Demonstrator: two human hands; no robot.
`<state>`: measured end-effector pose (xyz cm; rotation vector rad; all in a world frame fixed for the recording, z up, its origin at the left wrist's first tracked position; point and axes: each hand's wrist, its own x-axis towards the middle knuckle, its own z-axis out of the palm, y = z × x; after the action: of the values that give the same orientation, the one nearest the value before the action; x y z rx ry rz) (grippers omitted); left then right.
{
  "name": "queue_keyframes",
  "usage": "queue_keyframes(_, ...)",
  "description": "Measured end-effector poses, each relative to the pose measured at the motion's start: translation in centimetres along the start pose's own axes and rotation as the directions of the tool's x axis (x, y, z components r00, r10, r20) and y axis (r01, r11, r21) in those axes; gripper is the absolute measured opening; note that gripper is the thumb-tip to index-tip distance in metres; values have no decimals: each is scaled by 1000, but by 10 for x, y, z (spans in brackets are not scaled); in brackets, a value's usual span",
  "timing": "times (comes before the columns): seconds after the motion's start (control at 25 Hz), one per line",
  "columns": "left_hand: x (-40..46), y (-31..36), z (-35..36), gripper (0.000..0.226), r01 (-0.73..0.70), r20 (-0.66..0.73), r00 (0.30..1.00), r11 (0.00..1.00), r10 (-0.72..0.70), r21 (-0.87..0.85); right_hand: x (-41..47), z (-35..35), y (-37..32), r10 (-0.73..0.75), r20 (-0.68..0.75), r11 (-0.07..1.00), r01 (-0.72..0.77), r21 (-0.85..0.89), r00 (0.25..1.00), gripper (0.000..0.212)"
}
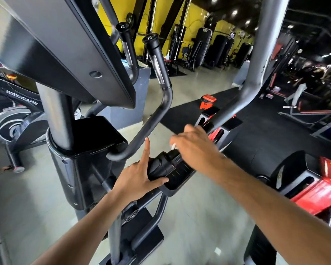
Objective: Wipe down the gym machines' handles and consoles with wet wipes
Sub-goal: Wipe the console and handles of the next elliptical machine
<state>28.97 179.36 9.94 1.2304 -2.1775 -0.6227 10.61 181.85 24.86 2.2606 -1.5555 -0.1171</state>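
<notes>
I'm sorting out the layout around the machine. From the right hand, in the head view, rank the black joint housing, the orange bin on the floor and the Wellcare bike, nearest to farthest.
From the right hand:
1. Black joint housing, just below and left of it, with the left hand resting on it.
2. Orange bin, on the floor beyond the hand.
3. Wellcare bike, far left.

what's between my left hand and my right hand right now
In the head view, a black pedal joint sits between them: the left hand rests against it, the right hand hovers above with a wipe.

Your machine's curved handle (153,119) looks like matt black metal with a shiny chrome band. The black housing (88,150) is glossy plastic, and the floor (189,207) looks smooth.
</notes>
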Motion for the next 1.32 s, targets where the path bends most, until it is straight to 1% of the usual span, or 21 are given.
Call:
queue_keyframes(0.08,1,0,0,129,-24,-2,1000,1000,24,14,5,-17,34,74,19,995,-72,-68,997,31)
queue_keyframes(0.12,1,0,0,128,-26,-1,1000,1000,26,14,11,-26,46,103,60,991,-97,-87,993,30)
queue_keyframes(0.2,0,-1,1,130,-22,-8,1000,1000,22,21,25,-35,50,113,150,988,-94,-126,982,22)
queue_keyframes(0.24,0,-1,1,131,-16,-9,1000,1000,17,23,33,-36,45,102,193,986,-74,-147,976,14)
queue_keyframes(0.28,0,-1,1,132,-11,-7,1000,1000,11,20,40,-35,37,100,245,988,-67,-139,964,10)
queue_keyframes(0.36,0,-1,2,132,-2,-8,1000,1000,2,15,54,-27,19,90,406,996,-70,-63,910,12)
queue_keyframes(0.4,0,-1,2,132,5,-11,1000,1000,-5,15,62,-21,12,64,495,998,-62,-21,867,12)
queue_keyframes(0.44,0,0,2,133,10,-13,1000,1000,-10,11,68,-15,5,18,554,999,-35,19,832,13)
queue_keyframes(0.52,0,1,1,133,11,-8,1000,1000,-11,-7,79,-3,-1,-61,618,996,3,93,784,21)
queue_keyframes(0.56,0,1,1,133,5,-12,1000,1000,-5,-7,82,-1,-1,-89,627,992,11,127,774,25)
queue_keyframes(0.68,-2,1,0,133,-7,-16,1000,1000,8,10,79,-11,13,-159,606,978,41,203,780,29)
queue_keyframes(0.76,-1,1,0,133,-12,-19,1000,1000,12,11,74,-24,34,-154,562,980,52,193,813,30)
queue_keyframes(0.84,-1,0,0,132,-20,-22,1000,1000,20,3,69,-37,63,-83,504,994,35,105,860,35)
queue_keyframes(0.92,-1,-1,1,130,-21,-21,1000,1000,21,7,62,-52,90,5,436,999,-19,27,900,38)
queue_keyframes(1.04,-1,-2,1,129,-31,-10,999,1000,31,3,47,-67,105,88,333,996,-84,-26,939,35)
queue_keyframes(1.16,0,-1,0,130,-9,-8,1000,1000,9,2,29,-55,63,125,254,992,-126,-10,959,18)
queue_keyframes(1.24,-1,3,0,130,14,-8,1000,1000,-14,18,18,-36,17,85,249,988,-115,107,965,18)
queue_keyframes(1.32,-2,5,-1,131,34,-2,999,999,-34,12,8,-18,-22,23,208,977,-66,204,978,22)
